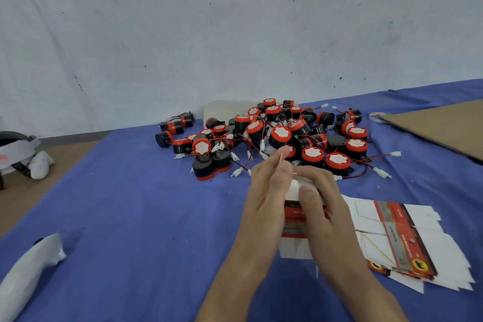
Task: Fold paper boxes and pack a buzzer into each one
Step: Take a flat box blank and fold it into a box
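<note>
White-and-red paper box (pixel 295 230) at near centre of blue worktop (pixel 130 191), clasped on its left side by left hand (pixel 266 198), top flap pinched under curled right hand (pixel 322 206). Buzzers (pixel 279 136) heaped just behind; flat boxes (pixel 418 238) stacked at right.

Open blue worktop (pixel 136 204) left of centre. The buzzer pile (pixel 274 136) blocks the back. Flat box blanks (pixel 407 238) and cardboard (pixel 439 125) crowd the right. Possibly a white bag (pixel 28 269) lies near-left.
</note>
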Demonstrator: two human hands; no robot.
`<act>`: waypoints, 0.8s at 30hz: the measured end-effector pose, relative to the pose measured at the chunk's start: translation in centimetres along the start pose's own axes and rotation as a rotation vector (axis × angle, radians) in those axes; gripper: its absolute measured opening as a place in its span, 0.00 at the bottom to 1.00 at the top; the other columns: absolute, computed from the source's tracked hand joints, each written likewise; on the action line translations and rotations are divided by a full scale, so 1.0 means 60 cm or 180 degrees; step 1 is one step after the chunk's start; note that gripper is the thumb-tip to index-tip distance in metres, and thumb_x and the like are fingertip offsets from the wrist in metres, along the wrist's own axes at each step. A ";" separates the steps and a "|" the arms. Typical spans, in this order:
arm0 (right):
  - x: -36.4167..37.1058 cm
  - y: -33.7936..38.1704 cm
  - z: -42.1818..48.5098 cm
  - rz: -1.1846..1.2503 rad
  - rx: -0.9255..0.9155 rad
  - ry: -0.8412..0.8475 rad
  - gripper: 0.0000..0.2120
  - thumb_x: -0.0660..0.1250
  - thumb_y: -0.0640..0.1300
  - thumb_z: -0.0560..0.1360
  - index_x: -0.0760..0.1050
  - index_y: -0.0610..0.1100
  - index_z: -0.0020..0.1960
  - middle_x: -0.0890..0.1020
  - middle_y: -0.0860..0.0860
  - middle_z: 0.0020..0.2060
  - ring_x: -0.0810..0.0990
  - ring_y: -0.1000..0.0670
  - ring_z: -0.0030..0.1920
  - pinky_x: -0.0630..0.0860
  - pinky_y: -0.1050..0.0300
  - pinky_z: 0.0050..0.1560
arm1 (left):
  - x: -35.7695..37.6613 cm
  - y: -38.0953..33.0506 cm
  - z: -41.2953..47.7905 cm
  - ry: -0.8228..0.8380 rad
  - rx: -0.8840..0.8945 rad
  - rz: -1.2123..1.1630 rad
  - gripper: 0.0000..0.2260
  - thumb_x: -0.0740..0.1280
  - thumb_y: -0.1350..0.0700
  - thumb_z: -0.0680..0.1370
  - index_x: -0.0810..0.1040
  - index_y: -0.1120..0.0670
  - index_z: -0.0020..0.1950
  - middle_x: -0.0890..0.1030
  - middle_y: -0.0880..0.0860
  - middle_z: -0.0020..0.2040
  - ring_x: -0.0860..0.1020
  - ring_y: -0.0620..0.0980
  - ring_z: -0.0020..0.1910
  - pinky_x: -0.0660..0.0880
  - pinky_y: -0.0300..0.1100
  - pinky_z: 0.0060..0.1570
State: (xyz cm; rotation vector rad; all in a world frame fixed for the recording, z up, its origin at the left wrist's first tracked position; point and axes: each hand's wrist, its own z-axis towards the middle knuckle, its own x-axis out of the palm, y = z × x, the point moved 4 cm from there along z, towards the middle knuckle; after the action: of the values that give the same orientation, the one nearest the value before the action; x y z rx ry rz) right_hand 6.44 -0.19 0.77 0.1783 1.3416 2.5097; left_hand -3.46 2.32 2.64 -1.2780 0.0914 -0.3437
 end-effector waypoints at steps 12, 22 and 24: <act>-0.029 0.010 -0.001 -0.0817 -0.0396 0.0156 0.16 0.56 0.58 0.78 0.66 0.61 0.66 0.74 0.61 0.61 0.77 0.53 0.61 0.78 0.56 0.55 | -0.007 0.026 0.003 0.0473 -0.0976 -0.0788 0.13 0.68 0.55 0.80 0.80 0.47 0.64 0.84 0.55 0.59 0.83 0.55 0.56 0.81 0.48 0.49; -0.023 0.011 -0.006 -0.1338 -0.0785 0.0354 0.27 0.52 0.65 0.81 0.57 0.57 0.77 0.67 0.61 0.70 0.69 0.56 0.70 0.67 0.70 0.64 | -0.015 0.027 0.004 0.0793 -0.0782 -0.0161 0.23 0.65 0.63 0.77 0.76 0.38 0.64 0.84 0.46 0.54 0.84 0.48 0.52 0.80 0.45 0.49; -0.023 0.012 -0.005 -0.1334 -0.0830 0.0350 0.27 0.52 0.64 0.81 0.59 0.55 0.76 0.67 0.60 0.70 0.68 0.56 0.71 0.66 0.69 0.65 | -0.014 0.027 0.002 0.0814 -0.0788 -0.0093 0.23 0.64 0.64 0.79 0.74 0.40 0.67 0.84 0.45 0.54 0.84 0.48 0.53 0.81 0.46 0.51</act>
State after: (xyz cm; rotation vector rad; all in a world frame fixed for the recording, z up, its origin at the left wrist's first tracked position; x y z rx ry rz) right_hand 7.52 -1.25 1.23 -0.2721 0.9519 2.3232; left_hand -3.92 3.09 1.04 -1.4757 0.3416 -0.5327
